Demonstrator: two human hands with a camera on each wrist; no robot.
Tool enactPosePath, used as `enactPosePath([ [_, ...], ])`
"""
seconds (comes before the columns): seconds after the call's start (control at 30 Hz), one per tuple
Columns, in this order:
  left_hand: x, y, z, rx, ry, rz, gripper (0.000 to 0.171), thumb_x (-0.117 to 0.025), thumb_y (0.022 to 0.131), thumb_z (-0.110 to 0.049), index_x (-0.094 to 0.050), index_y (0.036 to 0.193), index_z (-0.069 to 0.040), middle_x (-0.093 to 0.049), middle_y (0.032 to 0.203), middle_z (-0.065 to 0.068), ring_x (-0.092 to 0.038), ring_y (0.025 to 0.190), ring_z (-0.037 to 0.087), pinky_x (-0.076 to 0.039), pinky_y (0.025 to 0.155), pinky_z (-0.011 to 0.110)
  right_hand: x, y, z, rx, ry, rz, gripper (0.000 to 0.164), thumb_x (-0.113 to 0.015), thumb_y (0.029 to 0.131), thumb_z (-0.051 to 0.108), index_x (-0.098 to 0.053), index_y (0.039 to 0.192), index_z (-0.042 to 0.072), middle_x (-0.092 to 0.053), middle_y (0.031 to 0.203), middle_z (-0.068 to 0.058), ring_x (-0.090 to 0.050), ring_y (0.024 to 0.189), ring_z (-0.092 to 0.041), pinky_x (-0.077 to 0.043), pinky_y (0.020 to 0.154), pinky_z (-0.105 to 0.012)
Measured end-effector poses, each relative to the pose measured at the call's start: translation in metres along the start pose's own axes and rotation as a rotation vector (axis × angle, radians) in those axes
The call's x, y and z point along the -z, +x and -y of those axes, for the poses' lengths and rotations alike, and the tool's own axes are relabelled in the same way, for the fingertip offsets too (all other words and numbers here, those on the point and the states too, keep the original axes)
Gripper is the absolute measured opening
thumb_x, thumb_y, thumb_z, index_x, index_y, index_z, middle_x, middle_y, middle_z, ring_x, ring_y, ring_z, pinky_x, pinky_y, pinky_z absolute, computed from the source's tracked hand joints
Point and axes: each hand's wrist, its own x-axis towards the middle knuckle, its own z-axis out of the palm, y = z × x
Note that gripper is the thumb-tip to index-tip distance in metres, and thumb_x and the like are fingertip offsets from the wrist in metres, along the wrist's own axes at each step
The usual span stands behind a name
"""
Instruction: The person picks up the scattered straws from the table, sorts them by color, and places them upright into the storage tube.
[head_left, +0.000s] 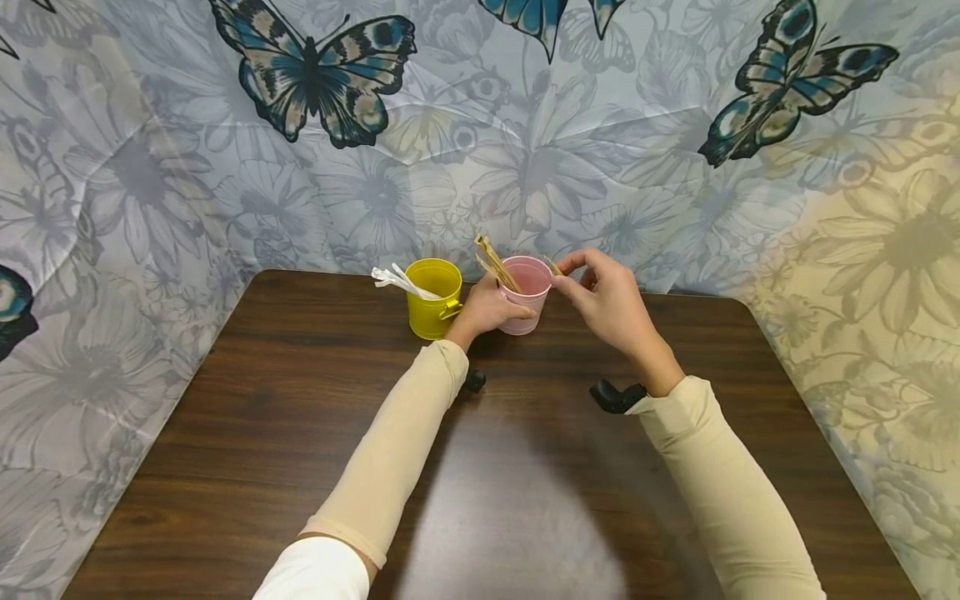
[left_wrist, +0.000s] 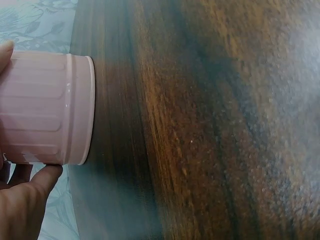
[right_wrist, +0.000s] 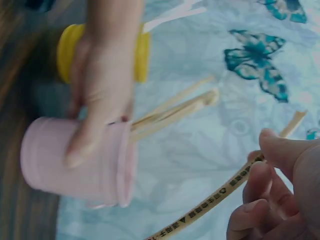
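Observation:
My left hand grips a small pink bucket at the far edge of the table, its thumb across the front wall. Several tan folded strips lean out of this bucket on its left side. Beside the rim, my right hand pinches a flat tan strip between thumb and fingertips. Black printed characters run along the strip, which hangs in a slight curve in the right wrist view. In the left wrist view the pink bucket's ribbed wall shows with fingers on both sides.
Just left of the pink bucket stands a yellow bucket with a handle, white strips sticking out of it. The dark wooden table ends right behind both buckets, against a butterfly-patterned cloth.

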Motion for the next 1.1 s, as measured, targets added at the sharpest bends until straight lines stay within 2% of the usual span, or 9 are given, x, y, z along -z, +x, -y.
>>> enactPosePath([
  [0.23, 0.002, 0.002, 0.002, 0.008, 0.022, -0.010, 0.090, -0.096, 0.068, -0.022, -0.050, 0.145, -0.019, -0.066, 0.131, 0.001, -0.063, 0.118, 0.017, -0.050, 0.108, 0.035, 0.003, 0.022, 0.019, 0.070, 0.091, -0.096, 0.015, -0.074, 0.094, 0.012, -0.068, 0.104, 0.003, -0.056, 0.065, -0.006, -0.041, 0.052, -0.007, -0.032, 0.048, -0.018],
  [0.37, 0.002, 0.002, 0.003, 0.007, 0.013, -0.007, 0.089, -0.095, 0.068, -0.022, -0.050, 0.144, -0.018, -0.066, 0.130, 0.001, -0.063, 0.117, 0.016, -0.050, 0.107, 0.034, 0.001, 0.033, 0.030, 0.079, 0.178, -0.110, 0.015, -0.074, 0.094, 0.012, -0.067, 0.105, 0.003, -0.056, 0.061, -0.005, -0.044, 0.048, -0.005, -0.033, 0.045, -0.018],
  [0.5, 0.002, 0.002, 0.002, -0.011, -0.028, 0.009, 0.086, -0.094, 0.069, -0.018, -0.051, 0.144, -0.015, -0.067, 0.130, 0.003, -0.064, 0.117, 0.017, -0.051, 0.107, 0.035, -0.006, 0.040, 0.038, 0.121, 0.274, -0.117, 0.015, -0.073, 0.094, 0.008, -0.066, 0.104, 0.000, -0.060, 0.063, -0.011, -0.050, 0.048, -0.008, -0.035, 0.044, -0.018],
  [0.6, 0.003, 0.001, 0.001, -0.024, -0.045, 0.017, 0.085, -0.094, 0.070, -0.016, -0.051, 0.143, -0.013, -0.066, 0.130, 0.004, -0.064, 0.116, 0.017, -0.051, 0.106, 0.035, -0.014, 0.043, 0.040, 0.139, 0.301, -0.102, 0.015, -0.073, 0.094, 0.006, -0.066, 0.104, -0.001, -0.059, 0.064, -0.015, -0.050, 0.049, -0.008, -0.035, 0.046, -0.018],
  [0.83, 0.004, 0.000, 0.000, -0.051, -0.052, 0.040, 0.080, -0.093, 0.072, -0.016, -0.052, 0.141, -0.015, -0.066, 0.131, 0.007, -0.064, 0.114, 0.019, -0.052, 0.104, 0.037, -0.035, 0.043, 0.028, 0.092, 0.225, -0.051, 0.012, -0.073, 0.095, 0.011, -0.069, 0.104, 0.005, -0.068, 0.083, -0.008, -0.046, 0.055, -0.009, -0.034, 0.050, -0.018],
  [0.93, 0.005, -0.001, 0.000, -0.036, -0.028, 0.048, 0.078, -0.093, 0.073, -0.020, -0.053, 0.140, -0.019, -0.067, 0.129, 0.004, -0.065, 0.113, 0.018, -0.053, 0.102, 0.036, -0.044, 0.041, 0.021, 0.055, 0.179, -0.028, 0.012, -0.073, 0.095, 0.014, -0.069, 0.104, 0.007, -0.067, 0.080, -0.007, -0.048, 0.055, -0.012, -0.034, 0.049, -0.018],
  [1.1, 0.005, 0.001, 0.001, -0.022, 0.063, 0.046, 0.077, -0.093, 0.073, -0.030, -0.054, 0.139, -0.022, -0.067, 0.128, 0.000, -0.065, 0.112, 0.016, -0.053, 0.102, 0.034, -0.056, 0.038, 0.009, 0.019, 0.117, 0.016, 0.011, -0.072, 0.096, 0.015, -0.068, 0.105, 0.008, -0.066, 0.080, -0.008, -0.051, 0.058, -0.015, -0.037, 0.051, -0.021],
])
